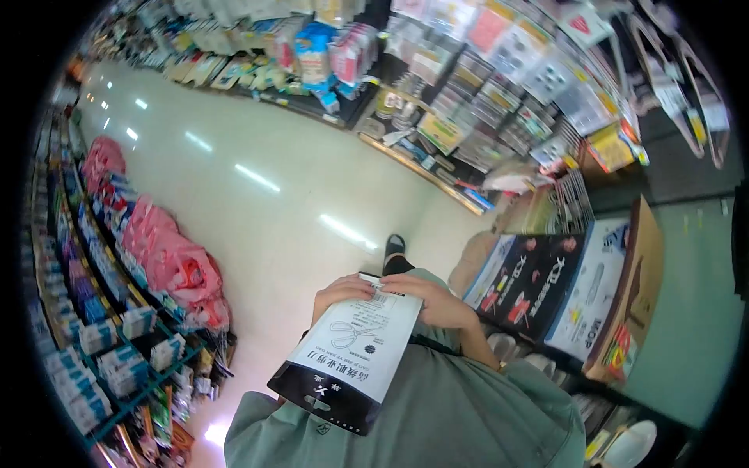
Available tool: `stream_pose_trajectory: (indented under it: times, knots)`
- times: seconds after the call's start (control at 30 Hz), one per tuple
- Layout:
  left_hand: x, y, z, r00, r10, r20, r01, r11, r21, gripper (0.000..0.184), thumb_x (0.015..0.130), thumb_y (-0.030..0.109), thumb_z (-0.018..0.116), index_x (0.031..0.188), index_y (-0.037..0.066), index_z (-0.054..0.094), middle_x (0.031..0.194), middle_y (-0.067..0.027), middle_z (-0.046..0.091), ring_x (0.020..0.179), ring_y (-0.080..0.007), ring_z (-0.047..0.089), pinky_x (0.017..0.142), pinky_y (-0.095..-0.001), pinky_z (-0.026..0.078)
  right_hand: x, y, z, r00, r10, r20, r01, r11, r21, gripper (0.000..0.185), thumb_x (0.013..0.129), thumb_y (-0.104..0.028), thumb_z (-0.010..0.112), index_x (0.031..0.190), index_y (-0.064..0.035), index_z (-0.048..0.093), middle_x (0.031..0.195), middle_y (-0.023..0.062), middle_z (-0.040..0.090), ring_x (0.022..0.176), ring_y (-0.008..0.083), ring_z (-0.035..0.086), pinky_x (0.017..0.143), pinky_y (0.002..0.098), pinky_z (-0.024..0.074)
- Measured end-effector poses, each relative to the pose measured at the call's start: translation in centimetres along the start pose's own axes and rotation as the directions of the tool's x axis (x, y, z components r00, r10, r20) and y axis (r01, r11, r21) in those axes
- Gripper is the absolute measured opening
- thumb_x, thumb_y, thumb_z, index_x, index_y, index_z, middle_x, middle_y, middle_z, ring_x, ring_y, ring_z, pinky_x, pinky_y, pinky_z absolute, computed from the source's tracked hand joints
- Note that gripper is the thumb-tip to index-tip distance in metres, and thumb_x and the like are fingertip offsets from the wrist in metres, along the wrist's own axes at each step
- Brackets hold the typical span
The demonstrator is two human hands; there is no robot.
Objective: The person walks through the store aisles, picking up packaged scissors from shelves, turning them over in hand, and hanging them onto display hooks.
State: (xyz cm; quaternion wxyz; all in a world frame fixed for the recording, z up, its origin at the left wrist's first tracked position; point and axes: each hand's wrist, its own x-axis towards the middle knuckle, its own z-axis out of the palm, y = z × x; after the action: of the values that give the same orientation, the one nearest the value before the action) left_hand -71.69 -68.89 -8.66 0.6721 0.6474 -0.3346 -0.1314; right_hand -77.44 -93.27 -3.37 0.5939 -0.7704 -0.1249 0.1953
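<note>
A flat scissors package (363,343), white with black ends and a printed scissors outline, lies in front of my green shirt. Its black end with the hanging hole points toward my body. My left hand (342,294) is closed over the far left edge, fingers curled on the printed face. From the other side, my right hand (438,303) grips the far right edge, its fingers lying across the top near the barcode. Whatever is inside the package cannot be seen, and both thumbs are hidden.
Shelves with small boxes (97,337) and pink plastic bags (175,253) line the left. Hanging packaged goods (499,78) fill the rack ahead and right. Printed mop cartons (538,273) stand close on my right. A shiny tiled floor (289,218) runs between, with my shoe (395,245) on it.
</note>
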Motion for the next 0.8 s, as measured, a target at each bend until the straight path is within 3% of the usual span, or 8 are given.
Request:
stream_pose_trajectory:
  times: [0.27,0.4,0.47,0.5,0.6,0.63,0.73,0.8]
  knots:
    - [6.0,-3.7,-6.0,0.929,-0.155,-0.336,0.136,0.988,-0.078,0.03,0.078,0.02,0.074,0.096,-0.003,0.068,0.102,-0.0176,0.067,0.097,-0.027,0.064,0.095,-0.0386,0.046,15.2,3.2,-6.3,0.954,-0.193,0.228,0.223,0.968,-0.115,0.059,0.071,0.0,0.072,0.127,-0.0085,0.057,0.13,0.012,0.055,0.123,0.0271,0.05,0.101,0.0364,0.0409]
    - [11.9,-4.0,-10.0,0.889,-0.191,-0.417,0.238,0.969,0.064,0.026,0.079,0.014,0.072,0.096,-0.003,0.068,0.102,-0.0183,0.066,0.094,-0.0255,0.064,0.085,-0.0347,0.051,23.8,3.0,-9.6,0.957,-0.222,0.186,0.24,0.968,-0.076,0.048,0.07,-0.001,0.073,0.117,-0.0061,0.064,0.119,0.012,0.062,0.114,0.0289,0.056,0.096,0.0372,0.0444]
    - [15.8,-4.6,-12.4,0.864,-0.195,-0.464,0.245,0.968,0.05,0.024,0.078,0.013,0.073,0.096,-0.002,0.069,0.103,-0.0193,0.066,0.092,-0.0251,0.065,0.083,-0.0333,0.051,28.0,1.9,-11.8,0.978,-0.155,0.143,0.148,0.987,0.056,0.042,0.069,-0.003,0.074,0.111,-0.0049,0.068,0.113,0.0135,0.065,0.108,0.0301,0.06,0.094,0.0375,0.0463]
    - [17.7,-4.5,-13.4,0.831,-0.232,-0.505,0.253,0.967,-0.027,0.023,0.076,0.009,0.073,0.095,-0.003,0.069,0.1,-0.018,0.066,0.092,-0.0238,0.064,0.083,-0.0312,0.051,30.3,1.8,-12.9,0.959,-0.25,0.135,0.248,0.968,0.031,0.036,0.071,-0.006,0.076,0.106,-0.0023,0.069,0.105,0.0159,0.068,0.103,0.0306,0.062,0.09,0.0381,0.0477]
    - [22.4,-3.7,-16.0,0.691,-0.464,-0.555,0.527,0.848,-0.054,0.018,0.075,0.006,0.073,0.089,-0.003,0.069,0.093,-0.0116,0.067,0.089,-0.0193,0.064,0.08,-0.0313,0.051,36.2,1.3,-16.6,0.923,-0.361,0.134,0.364,0.931,0.001,0.034,0.074,-0.007,0.076,0.107,-0.002,0.068,0.099,0.0152,0.068,0.098,0.0243,0.064,0.085,0.0342,0.0489]
    - [23.0,-4.0,-16.4,0.625,-0.515,-0.586,0.491,0.843,-0.218,0.017,0.078,0.001,0.07,0.094,-0.002,0.068,0.093,-0.0059,0.067,0.088,-0.0144,0.062,0.077,-0.0298,0.05,37.7,1.4,-17.4,0.969,-0.084,0.233,0.036,0.979,0.202,0.031,0.08,-0.01,0.075,0.108,-0.0001,0.067,0.094,0.0084,0.068,0.089,0.0143,0.063,0.079,0.0295,0.0491]
    - [25.7,-3.8,-19.2,0.606,-0.482,-0.632,0.48,0.856,-0.193,0.012,0.085,0.003,0.065,0.094,-0.004,0.07,0.088,-0.0045,0.069,0.084,-0.0127,0.063,0.078,-0.0281,0.05,42.6,1.6,-18.1,0.941,-0.008,0.337,-0.154,0.88,0.449,0.029,0.084,-0.012,0.072,0.108,0.0018,0.066,0.094,0.003,0.067,0.084,0.0074,0.059,0.075,0.0255,0.0488]
    - [26.2,-5.8,-20.3,0.511,-0.49,-0.706,0.306,0.871,-0.383,0.017,0.091,0.008,0.062,0.099,-0.006,0.066,0.09,-0.0039,0.067,0.083,-0.0106,0.06,0.075,-0.0261,0.048,45.4,1.5,-18.2,0.921,0.001,0.389,-0.193,0.87,0.454,0.031,0.088,-0.015,0.069,0.112,0.0031,0.063,0.099,0.0019,0.066,0.087,0.0076,0.06,0.075,0.0259,0.0496]
